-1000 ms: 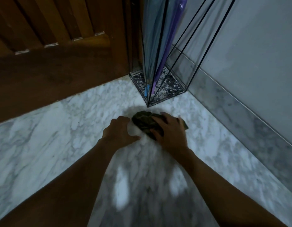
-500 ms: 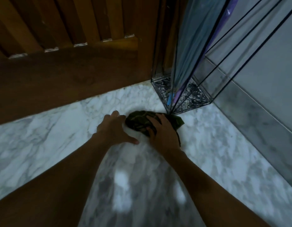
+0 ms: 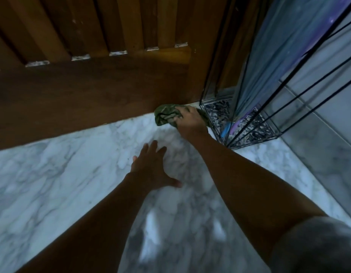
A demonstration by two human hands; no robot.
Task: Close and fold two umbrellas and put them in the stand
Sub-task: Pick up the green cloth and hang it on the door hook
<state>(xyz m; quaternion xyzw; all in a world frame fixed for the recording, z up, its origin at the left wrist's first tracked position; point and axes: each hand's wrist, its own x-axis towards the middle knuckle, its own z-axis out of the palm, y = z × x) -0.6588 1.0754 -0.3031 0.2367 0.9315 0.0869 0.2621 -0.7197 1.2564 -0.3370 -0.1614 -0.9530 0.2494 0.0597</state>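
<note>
A black wire stand (image 3: 247, 123) with a speckled base sits in the corner at the right. Inside it stand a folded light-blue umbrella (image 3: 269, 62) and a purple umbrella (image 3: 300, 56) beside it, their tips on the base. My right hand (image 3: 190, 121) grips a crumpled green patterned cloth (image 3: 166, 115) on the marble floor, right against the stand's left corner and the wooden door. My left hand (image 3: 153, 168) hovers over the floor nearer to me, fingers spread, holding nothing.
A dark wooden slatted door (image 3: 92, 75) fills the back. A grey wall with a marble skirting (image 3: 318, 154) runs along the right. White marble floor (image 3: 52, 184) spreads to the left and toward me.
My right hand has slid the green cloth away from me, up against the door and the stand. My left hand has left the cloth and pulled back with its fingers spread.
</note>
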